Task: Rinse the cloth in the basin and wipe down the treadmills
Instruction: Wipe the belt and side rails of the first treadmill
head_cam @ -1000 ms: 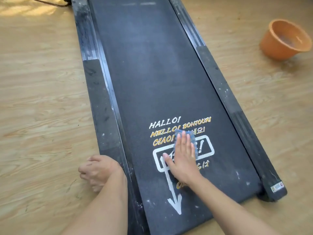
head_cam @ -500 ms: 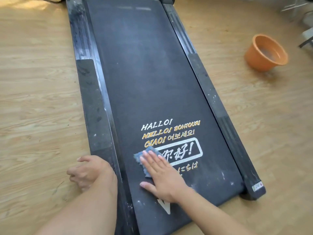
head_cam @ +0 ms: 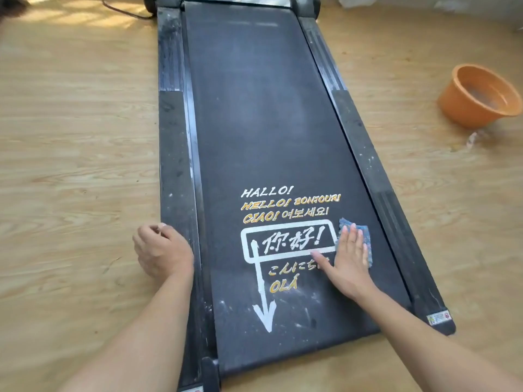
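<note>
On the wooden floor [head_cam: 70, 137], the left hand [head_cam: 162, 250] rests just beside the left side rail of the treadmill [head_cam: 175, 137], touching its outer edge. Its fingers are curled under into a loose fist and hold nothing. On the black belt [head_cam: 263, 108], near the right edge and toward the near end, lies the blue cloth [head_cam: 365, 234], just right of the white-framed characters. The right hand [head_cam: 349, 261] presses flat on it, with the fingers straight and close together and the thumb spread out to the left. Well apart from the treadmill's right rail, an orange basin [head_cam: 458, 108] stands on the floor. A pale sheen shows at its bottom, perhaps water. A wet patch [head_cam: 475, 137] marks the floor just in front of it.
</note>
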The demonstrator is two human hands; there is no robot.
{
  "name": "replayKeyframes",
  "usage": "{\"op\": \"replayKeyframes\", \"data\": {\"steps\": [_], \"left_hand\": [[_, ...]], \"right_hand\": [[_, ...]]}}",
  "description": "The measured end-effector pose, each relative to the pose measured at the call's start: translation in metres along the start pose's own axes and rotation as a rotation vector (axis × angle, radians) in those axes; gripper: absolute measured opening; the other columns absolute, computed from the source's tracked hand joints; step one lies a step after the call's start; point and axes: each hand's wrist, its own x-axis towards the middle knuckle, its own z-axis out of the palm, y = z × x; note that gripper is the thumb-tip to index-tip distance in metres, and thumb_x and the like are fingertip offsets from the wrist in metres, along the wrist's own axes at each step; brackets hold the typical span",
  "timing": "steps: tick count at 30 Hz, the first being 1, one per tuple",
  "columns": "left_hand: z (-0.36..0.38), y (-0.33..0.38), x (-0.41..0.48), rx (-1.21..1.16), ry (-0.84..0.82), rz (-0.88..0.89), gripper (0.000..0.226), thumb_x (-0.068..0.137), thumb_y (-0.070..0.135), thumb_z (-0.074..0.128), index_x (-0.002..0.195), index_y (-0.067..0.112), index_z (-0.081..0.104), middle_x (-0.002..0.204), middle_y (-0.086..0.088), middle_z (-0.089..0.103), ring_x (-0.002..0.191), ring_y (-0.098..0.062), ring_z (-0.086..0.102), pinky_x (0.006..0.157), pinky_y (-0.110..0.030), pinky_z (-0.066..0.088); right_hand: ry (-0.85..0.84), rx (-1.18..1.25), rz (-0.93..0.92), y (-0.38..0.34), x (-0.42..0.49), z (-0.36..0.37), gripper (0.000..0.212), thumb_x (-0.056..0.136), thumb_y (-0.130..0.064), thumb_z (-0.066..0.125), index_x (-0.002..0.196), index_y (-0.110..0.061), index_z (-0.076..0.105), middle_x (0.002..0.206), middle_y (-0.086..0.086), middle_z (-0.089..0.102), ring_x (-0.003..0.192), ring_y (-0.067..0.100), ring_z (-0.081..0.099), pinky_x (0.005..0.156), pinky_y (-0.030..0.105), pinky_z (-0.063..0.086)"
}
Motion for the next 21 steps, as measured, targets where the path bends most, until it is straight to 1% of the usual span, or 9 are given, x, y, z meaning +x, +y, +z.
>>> {"op": "replayKeyframes", "data": {"steps": [2,3,5,8,10,13,14,16,21], "left_hand": [[-0.018,-0.03,-0.026,0.083,-0.06,0.286,0.019,0.101,0.018,0.053,0.114,0.008,0.063,0.12,-0.019,0.06,0.108,-0.043,0.056,0.091,-0.055,0.043],[-0.028,-0.047,-0.041,0.133,-0.069,0.339,0.017,0.101,0.014,0.057,0.116,0.01,0.064,0.122,-0.016,0.059,0.107,-0.042,0.056,0.09,-0.055,0.044],[-0.045,-0.076,-0.069,0.212,-0.062,0.334,0.024,0.101,0.011,0.058,0.125,0.013,0.062,0.127,-0.014,0.059,0.109,-0.042,0.058,0.09,-0.056,0.045],[-0.051,-0.088,-0.081,0.3,-0.046,0.347,0.038,0.101,0.023,0.046,0.136,0.012,0.056,0.129,-0.017,0.059,0.112,-0.044,0.059,0.087,-0.056,0.047],[-0.05,-0.084,-0.076,0.341,-0.084,0.376,0.045,0.101,0.028,0.041,0.142,0.013,0.053,0.131,-0.018,0.06,0.114,-0.044,0.06,0.087,-0.057,0.047],[-0.048,-0.088,-0.074,0.345,-0.101,0.382,0.047,0.103,0.03,0.037,0.146,0.016,0.05,0.135,-0.017,0.058,0.118,-0.043,0.057,0.093,-0.058,0.045],[-0.049,-0.091,-0.077,0.327,-0.103,0.375,0.047,0.103,0.03,0.037,0.146,0.016,0.049,0.137,-0.017,0.058,0.12,-0.043,0.056,0.095,-0.058,0.045],[-0.05,-0.096,-0.08,0.294,-0.095,0.377,0.044,0.103,0.027,0.042,0.145,0.016,0.048,0.137,-0.017,0.057,0.121,-0.044,0.055,0.096,-0.059,0.045],[-0.046,-0.095,-0.08,0.266,-0.103,0.37,0.042,0.104,0.016,0.056,0.145,0.013,0.049,0.135,-0.02,0.058,0.118,-0.046,0.057,0.093,-0.06,0.046]], "right_hand": [[-0.024,-0.055,-0.165,-0.036,-0.011,0.012,0.128,0.075,-0.1,0.014,0.159,-0.013,-0.026,0.164,0.007,-0.039,0.148,0.02,-0.042,0.124,0.045,-0.021],[-0.042,-0.082,-0.261,-0.059,-0.017,0.02,0.127,0.076,-0.099,0.017,0.159,-0.012,-0.026,0.164,0.007,-0.039,0.148,0.021,-0.043,0.124,0.045,-0.02],[-0.063,-0.121,-0.461,-0.113,-0.03,0.039,0.122,0.084,-0.093,0.024,0.16,-0.011,-0.023,0.165,0.009,-0.037,0.149,0.022,-0.041,0.125,0.047,-0.019],[-0.085,-0.163,-0.731,-0.185,-0.054,0.069,0.104,0.098,-0.074,0.032,0.163,-0.008,-0.013,0.168,0.01,-0.029,0.153,0.023,-0.035,0.127,0.049,-0.012],[-0.091,-0.271,-0.863,-0.195,-0.06,0.084,0.092,0.103,-0.062,0.032,0.164,-0.006,-0.008,0.17,0.01,-0.023,0.155,0.023,-0.029,0.128,0.048,-0.007],[-0.044,-0.415,-1.017,-0.163,-0.048,0.079,0.09,0.102,-0.069,0.025,0.166,-0.011,-0.001,0.173,0.004,-0.011,0.159,0.02,-0.017,0.129,0.044,0.0],[-0.041,-0.432,-1.025,-0.146,-0.041,0.072,0.091,0.1,-0.072,0.024,0.166,-0.014,-0.001,0.174,0.002,-0.01,0.159,0.018,-0.016,0.13,0.044,0.001],[-0.045,-0.392,-0.92,-0.107,-0.027,0.054,0.093,0.099,-0.076,0.022,0.166,-0.018,-0.004,0.173,-0.003,-0.014,0.158,0.014,-0.019,0.13,0.042,-0.002],[0.012,-0.276,-0.443,0.008,-0.005,0.006,0.094,0.096,-0.081,0.014,0.164,-0.023,-0.015,0.17,-0.006,-0.025,0.154,0.01,-0.028,0.127,0.038,-0.013]]}}
